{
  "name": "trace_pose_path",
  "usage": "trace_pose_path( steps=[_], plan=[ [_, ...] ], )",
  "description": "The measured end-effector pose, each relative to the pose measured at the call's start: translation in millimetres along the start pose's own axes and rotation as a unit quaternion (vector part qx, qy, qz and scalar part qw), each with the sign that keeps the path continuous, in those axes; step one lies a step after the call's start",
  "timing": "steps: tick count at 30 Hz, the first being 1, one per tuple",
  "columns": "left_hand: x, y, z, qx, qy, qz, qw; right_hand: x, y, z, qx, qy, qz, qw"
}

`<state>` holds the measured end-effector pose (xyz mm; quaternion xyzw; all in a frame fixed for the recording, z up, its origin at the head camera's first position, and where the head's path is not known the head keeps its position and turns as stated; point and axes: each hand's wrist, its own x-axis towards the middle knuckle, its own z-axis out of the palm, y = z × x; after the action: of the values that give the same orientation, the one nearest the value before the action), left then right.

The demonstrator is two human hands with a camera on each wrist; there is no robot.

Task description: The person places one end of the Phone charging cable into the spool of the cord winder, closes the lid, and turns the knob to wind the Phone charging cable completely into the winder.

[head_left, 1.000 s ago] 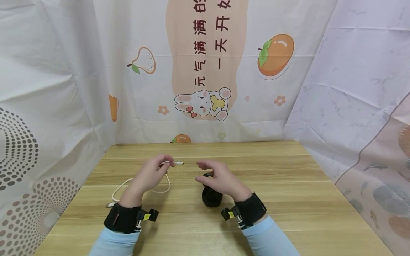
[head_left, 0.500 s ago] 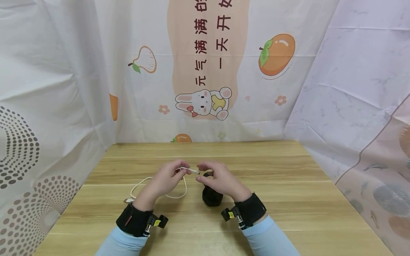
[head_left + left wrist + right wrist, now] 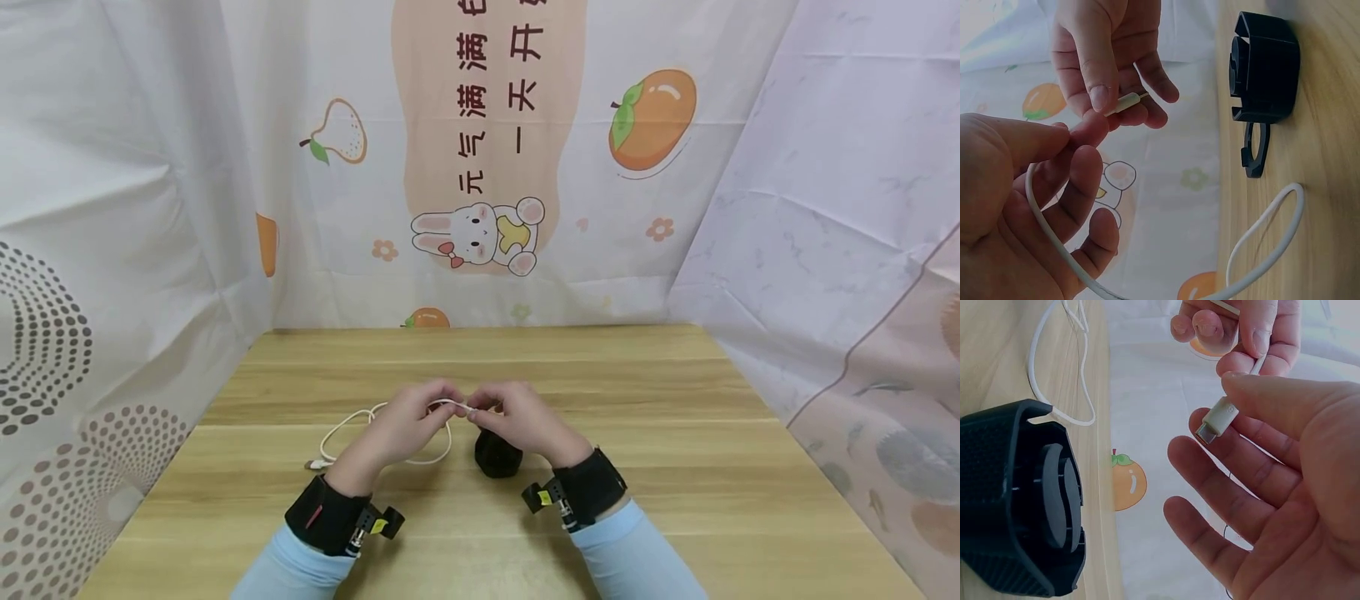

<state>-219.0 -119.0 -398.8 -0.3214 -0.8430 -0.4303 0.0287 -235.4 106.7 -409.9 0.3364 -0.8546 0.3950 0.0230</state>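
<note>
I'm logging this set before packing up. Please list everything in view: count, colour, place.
Table: one, pale wood, foreground
Cable: one, white, looped on the table, one end raised
Connector: one, white with metal tip, the cable's raised end
Plug: one, white with metal end, on the table, left
Black device: one, black, on the table, right of the cable loop
Cloth: count unclear, mostly white, behind and at both sides
Rabbit print: one, white, back cloth
Lettering: two columns, dark red, above the rabbit
Fruit prints: several, mostly orange, back cloth
Flower prints: several, mostly pinkish, back cloth
Left hand: one, bare, pinching the cable
Right hand: one, bare, pinching the connector
Sleeves: two, light blue, forearms
Wrist straps with cameras: two, black, wrists
</note>
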Motion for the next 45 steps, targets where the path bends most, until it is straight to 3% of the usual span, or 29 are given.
trace_pose_path(
  steps=[5,9,16,21,27,33,38,45],
  plan=[
    [1.2,-0.5,0.5,-0.003,-0.006,0.000,1.0000,-0.2,-0.4,-2.6,-0.002,-0.006,0.001,1.0000],
    [0.0,-0.2,-0.9,-0.013,-0.008,-0.022,0.9996,-0.9,-0.9,-5.3,0.006,-0.007,0.005,0.9999],
    [-3.2,1.3,-11.0,0.001,0.023,-0.053,0.9983,-4.7,-1.2,-16.0,0.018,0.015,0.015,0.9996],
    [-5.3,-5.7,-21.1,-0.013,0.036,-0.067,0.9970,-9.8,3.5,-29.6,-0.001,0.039,0.016,0.9991],
    [-9.1,-15.0,-36.1,-0.004,0.059,-0.073,0.9956,-17.9,16.5,-47.1,-0.064,0.062,0.023,0.9957],
    [-10.2,-17.5,-39.8,0.005,0.072,-0.061,0.9955,-21.2,24.4,-54.9,-0.101,0.065,0.039,0.9920],
    [-8.7,-12.8,-33.3,0.013,0.092,-0.043,0.9948,-19.6,18.4,-53.2,-0.089,0.048,0.036,0.9943],
    [-3.5,-3.4,-18.5,0.013,0.117,0.029,0.9926,-14.0,5.9,-42.8,-0.032,0.042,0.007,0.9986]
  ],
)
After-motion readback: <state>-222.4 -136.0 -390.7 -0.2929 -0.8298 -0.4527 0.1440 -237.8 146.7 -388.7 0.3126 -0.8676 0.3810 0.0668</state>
